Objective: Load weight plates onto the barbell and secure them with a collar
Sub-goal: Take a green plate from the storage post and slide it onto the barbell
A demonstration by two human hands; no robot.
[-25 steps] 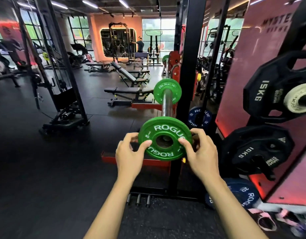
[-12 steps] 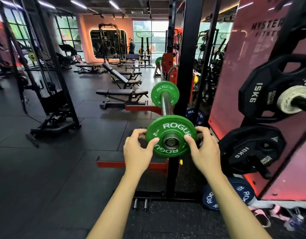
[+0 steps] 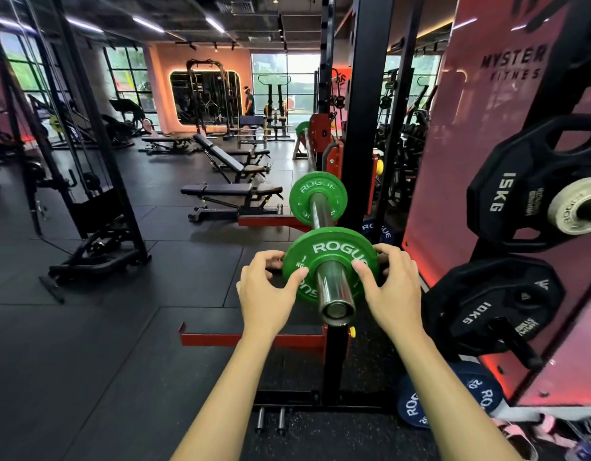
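As sleeve (image 3: 334,291) points at camera, hands (image 3: 265,294) hold plate (image 3: 327,251).

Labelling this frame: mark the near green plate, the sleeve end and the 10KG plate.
near green plate (image 3: 334,246): head view, upper face by the lettering.
sleeve end (image 3: 338,309): head view, round end cap.
10KG plate (image 3: 480,311): head view, face near the printed weight.
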